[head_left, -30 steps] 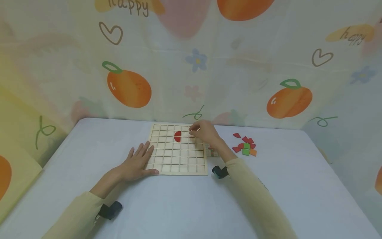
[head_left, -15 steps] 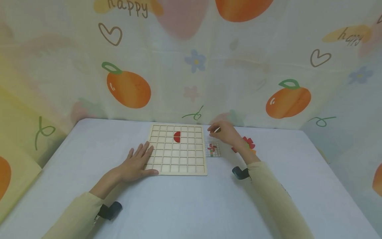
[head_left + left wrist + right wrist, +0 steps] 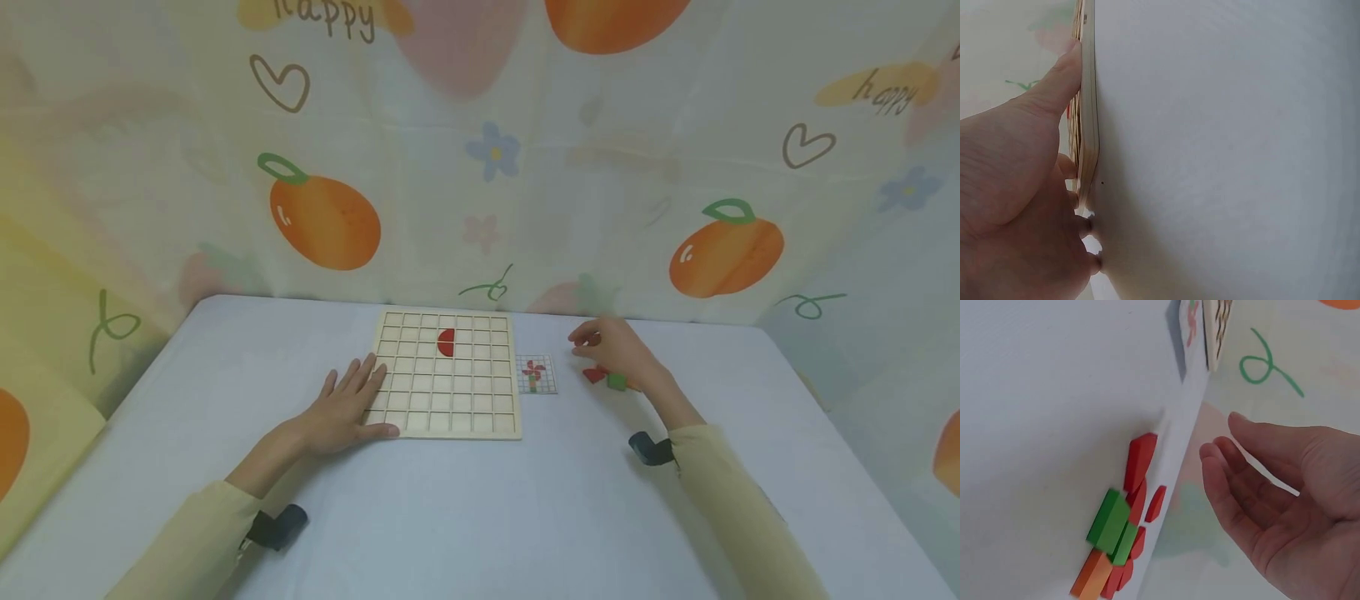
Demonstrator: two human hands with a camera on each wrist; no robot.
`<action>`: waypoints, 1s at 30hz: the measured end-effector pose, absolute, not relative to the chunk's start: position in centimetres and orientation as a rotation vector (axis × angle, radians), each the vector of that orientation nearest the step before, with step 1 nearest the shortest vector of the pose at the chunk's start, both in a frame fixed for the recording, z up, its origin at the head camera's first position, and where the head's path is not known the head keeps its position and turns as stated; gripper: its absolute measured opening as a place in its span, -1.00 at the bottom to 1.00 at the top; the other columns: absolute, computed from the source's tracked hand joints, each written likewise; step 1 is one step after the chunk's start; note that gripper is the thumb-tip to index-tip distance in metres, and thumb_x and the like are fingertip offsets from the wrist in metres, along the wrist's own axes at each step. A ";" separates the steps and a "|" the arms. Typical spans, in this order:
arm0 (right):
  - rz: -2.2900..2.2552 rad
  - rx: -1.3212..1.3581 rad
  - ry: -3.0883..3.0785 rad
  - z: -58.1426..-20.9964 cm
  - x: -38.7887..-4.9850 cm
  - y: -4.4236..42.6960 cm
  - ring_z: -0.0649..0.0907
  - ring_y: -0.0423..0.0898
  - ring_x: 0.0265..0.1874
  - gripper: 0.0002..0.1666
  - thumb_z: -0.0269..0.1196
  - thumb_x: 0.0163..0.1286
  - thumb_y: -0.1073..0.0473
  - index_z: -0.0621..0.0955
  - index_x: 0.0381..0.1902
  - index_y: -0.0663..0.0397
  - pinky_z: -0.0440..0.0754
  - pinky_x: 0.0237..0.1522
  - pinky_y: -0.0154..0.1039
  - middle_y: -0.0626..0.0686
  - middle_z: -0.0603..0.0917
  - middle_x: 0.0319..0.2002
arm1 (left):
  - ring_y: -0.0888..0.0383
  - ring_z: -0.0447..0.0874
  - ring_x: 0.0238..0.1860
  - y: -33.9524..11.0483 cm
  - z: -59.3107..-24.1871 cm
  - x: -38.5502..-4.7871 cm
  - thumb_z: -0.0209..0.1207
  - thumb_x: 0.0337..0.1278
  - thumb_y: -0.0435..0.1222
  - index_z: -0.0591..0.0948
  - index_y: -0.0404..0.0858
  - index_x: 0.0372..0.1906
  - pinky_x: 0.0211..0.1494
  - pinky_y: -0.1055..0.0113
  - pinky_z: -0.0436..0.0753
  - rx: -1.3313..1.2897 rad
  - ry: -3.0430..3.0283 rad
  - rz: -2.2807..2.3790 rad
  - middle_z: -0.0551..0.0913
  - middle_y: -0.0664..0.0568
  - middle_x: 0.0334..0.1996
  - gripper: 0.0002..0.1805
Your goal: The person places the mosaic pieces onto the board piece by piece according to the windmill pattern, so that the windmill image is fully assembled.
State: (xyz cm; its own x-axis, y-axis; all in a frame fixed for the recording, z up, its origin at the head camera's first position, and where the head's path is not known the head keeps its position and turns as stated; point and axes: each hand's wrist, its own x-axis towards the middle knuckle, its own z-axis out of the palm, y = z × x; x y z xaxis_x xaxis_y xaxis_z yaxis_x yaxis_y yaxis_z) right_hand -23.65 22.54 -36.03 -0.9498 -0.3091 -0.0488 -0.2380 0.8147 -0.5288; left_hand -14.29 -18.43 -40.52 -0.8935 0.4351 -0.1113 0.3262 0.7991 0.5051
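My left hand [image 3: 341, 412] lies flat with fingers spread at the lower left of a wooden grid board [image 3: 427, 404], thumb on its near edge. The left wrist view has that thumb [image 3: 1054, 81] against the board's rim [image 3: 1089, 125]. Two red quarter-round pieces [image 3: 446, 342] sit together in upper squares of the board. My right hand [image 3: 618, 348] hovers over a pile of loose pieces, fingers loosely bent. In the right wrist view, thumb and fingertips stand apart with nothing between them, near red pieces [image 3: 1140, 462], green squares [image 3: 1109, 522] and an orange one [image 3: 1091, 575].
A small pattern card [image 3: 536, 374] with a red and green figure lies against the board's right side. White cloth covers the table [image 3: 465, 517]. A printed curtain [image 3: 420, 167] hangs along the table's back edge.
My right hand has moved right, from above the board's upper right past the card to the loose pieces, uncovering the card. The left hand and the red pieces on the board stay put.
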 end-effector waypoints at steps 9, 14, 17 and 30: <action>-0.655 -0.371 2.869 -36.9 -22.4 24.5 0.64 0.05 -0.22 -0.75 0.41 0.23 0.25 0.74 -0.15 0.26 0.64 -0.16 -0.10 0.14 0.75 -0.21 | -0.38 -0.34 0.50 -18.5 -40.9 -14.4 0.20 0.18 0.17 -0.03 -0.52 0.49 0.42 -0.32 -0.32 0.597 2.769 0.715 -0.23 -0.40 0.52 0.12; -0.607 -0.344 2.866 -37.4 -22.1 24.9 0.63 0.04 -0.25 -0.74 0.46 0.16 0.23 0.75 -0.20 0.25 0.61 -0.15 -0.06 0.11 0.76 -0.27 | -0.37 -0.35 0.50 -18.5 -41.0 -14.4 0.21 0.17 0.15 -0.04 -0.51 0.50 0.42 -0.31 -0.35 0.588 2.763 0.715 -0.24 -0.39 0.52 0.12; -0.594 -0.318 2.875 -37.6 -22.0 24.9 0.61 0.01 -0.31 -0.75 0.46 0.17 0.23 0.75 -0.21 0.24 0.61 -0.21 -0.10 0.08 0.75 -0.31 | -0.36 -0.36 0.51 -18.6 -41.1 -14.5 0.22 0.17 0.15 -0.04 -0.50 0.50 0.42 -0.30 -0.36 0.581 2.762 0.709 -0.24 -0.37 0.53 0.12; -0.655 -0.276 2.890 -37.9 -21.7 24.4 0.61 0.05 -0.26 -0.78 0.43 0.19 0.26 0.72 -0.19 0.22 0.65 -0.13 -0.07 0.11 0.72 -0.27 | -0.37 -0.35 0.50 -18.7 -41.5 -14.5 0.23 0.16 0.14 -0.03 -0.52 0.49 0.42 -0.31 -0.36 0.601 2.779 0.730 -0.23 -0.39 0.52 0.12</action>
State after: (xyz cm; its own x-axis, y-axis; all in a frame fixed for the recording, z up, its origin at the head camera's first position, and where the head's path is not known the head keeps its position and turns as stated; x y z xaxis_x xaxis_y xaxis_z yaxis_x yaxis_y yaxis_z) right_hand -21.71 24.44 -37.90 -0.9693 -0.2152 -0.1193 -0.1427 0.8867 -0.4399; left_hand -14.48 -18.66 -41.50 -0.8958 0.4347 -0.0930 0.3329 0.7946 0.5076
